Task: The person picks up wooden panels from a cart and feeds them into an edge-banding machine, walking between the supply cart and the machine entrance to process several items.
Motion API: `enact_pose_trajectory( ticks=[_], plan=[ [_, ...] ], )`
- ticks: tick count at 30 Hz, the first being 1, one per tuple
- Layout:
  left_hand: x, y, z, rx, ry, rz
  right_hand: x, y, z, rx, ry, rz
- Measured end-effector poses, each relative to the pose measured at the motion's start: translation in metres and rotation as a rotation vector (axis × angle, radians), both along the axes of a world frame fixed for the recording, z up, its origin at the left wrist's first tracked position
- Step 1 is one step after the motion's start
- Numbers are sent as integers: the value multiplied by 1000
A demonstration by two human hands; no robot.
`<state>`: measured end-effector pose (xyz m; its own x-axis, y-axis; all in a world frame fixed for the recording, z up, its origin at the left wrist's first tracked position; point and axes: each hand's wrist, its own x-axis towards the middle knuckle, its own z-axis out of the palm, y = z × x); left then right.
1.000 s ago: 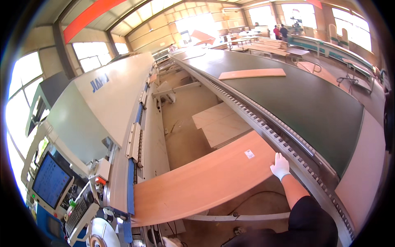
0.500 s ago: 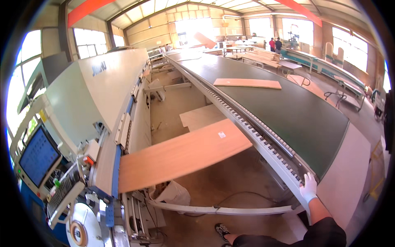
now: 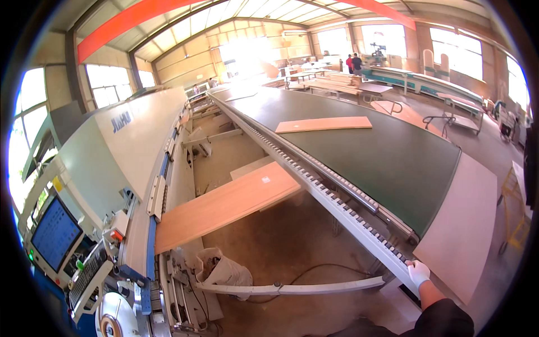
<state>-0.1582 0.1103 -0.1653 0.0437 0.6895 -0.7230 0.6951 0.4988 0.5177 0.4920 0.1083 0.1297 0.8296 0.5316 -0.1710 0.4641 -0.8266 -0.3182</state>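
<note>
My right hand (image 3: 419,273), in a white glove, is closed around the near end of a long grey rail (image 3: 359,241) with a row of small rollers along its top. A wide wood-coloured board (image 3: 224,205) with a small white label spans the gap at centre. Its left end lies at the blue-edged side of a long pale machine (image 3: 143,135); its right end reaches close to the rail. A narrower board (image 3: 325,124) rests flat on the dark green belt table (image 3: 382,157) beyond the rail. My left hand is out of view.
At left stand a screen (image 3: 56,233) and a keyboard (image 3: 88,276). Under the board are an open white sack (image 3: 227,272) and a low crossbar (image 3: 303,288). A pale panel (image 3: 466,224) adjoins the belt table's near end. Two people (image 3: 353,64) stand far off.
The wide board has moved farther off along the machine, uncovering more of the sack. My right hand has shifted toward the rail's near end. The whole view has also shifted.
</note>
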Motion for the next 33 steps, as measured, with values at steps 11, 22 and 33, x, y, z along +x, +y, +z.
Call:
enact_pose_trajectory(
  ticks=[11,22,33],
  plan=[
    [188,39,116,105,-42,-456,1,-13,1,206,149,400],
    [536,104,277,1385,-301,-807,40,-75,-21,376,258,692],
    [602,105,282,1058,6,-1352,38,-267,20,312,339,394]
  ],
)
